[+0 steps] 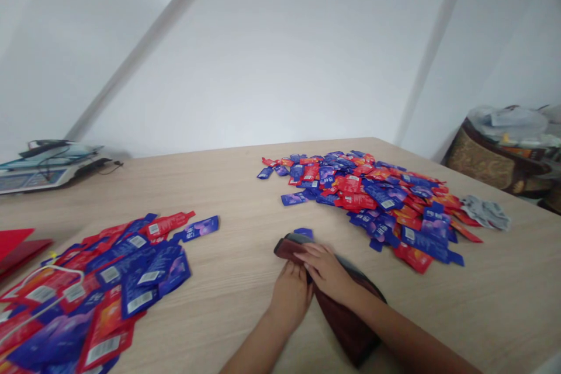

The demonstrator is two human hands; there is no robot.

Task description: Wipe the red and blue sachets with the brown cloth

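A dark brown, glossy flat bag (339,315) lies slanted on the table in front of me, its upper end raised and folded over. My left hand (290,295) is closed on the near edge of that end, fingers curled beneath the fold. Across the top lies my right hand (326,272), its fingers pressed on the bag close to the left fingers. My right forearm covers part of the bag. A blue sachet (303,232) shows just beyond the bag's upper end, partly hidden.
A large heap of red and blue sachets (350,184) spreads to the right, with a grey cloth (485,212) at its edge. Another sachet pile (131,269) lies left, near a red folder-like item (21,251). A scale-like device (48,172) stands far left. A patterned chair (480,158) is beyond the table.
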